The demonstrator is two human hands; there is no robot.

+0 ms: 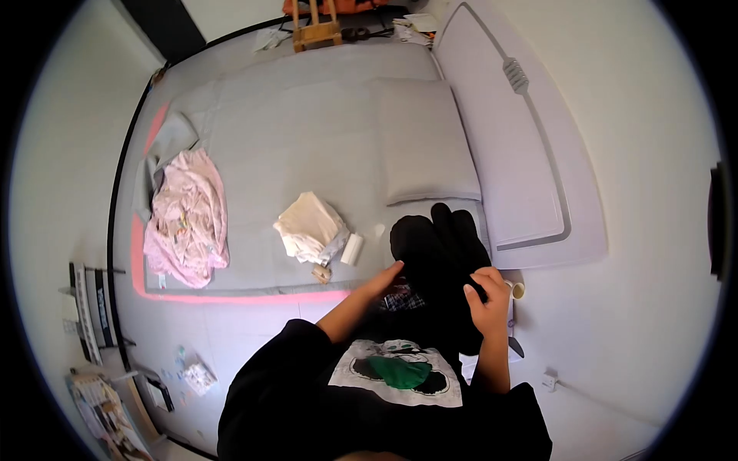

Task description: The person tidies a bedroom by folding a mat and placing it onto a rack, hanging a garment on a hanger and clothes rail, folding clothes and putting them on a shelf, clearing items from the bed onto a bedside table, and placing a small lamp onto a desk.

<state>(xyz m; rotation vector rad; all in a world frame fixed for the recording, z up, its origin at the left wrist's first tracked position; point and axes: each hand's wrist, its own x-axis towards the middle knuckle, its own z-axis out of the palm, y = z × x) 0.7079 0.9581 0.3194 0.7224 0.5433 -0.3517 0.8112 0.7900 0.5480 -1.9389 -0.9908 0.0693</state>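
Observation:
A bulky black cloth item (434, 253), perhaps a garment, is held up in front of me near the bed's edge. Rounded lobes stick out at its far end; its exact kind cannot be made out. My right hand (490, 296) pinches its right side between thumb and fingers. On the left side, my left hand (382, 283) grips the same black cloth, with some fingers hidden by it. A patch of plaid fabric (403, 296) shows just below the black cloth, between my hands.
The grey bed (292, 131) bears a pillow (427, 142), a crumpled cream cloth (309, 228), a small white box-like item (352, 250) and a pink patterned cloth (188, 215). A padded headboard (507, 154) stands at the right. Shelves (108, 415) and a keyboard-like item (96, 311) are at the left.

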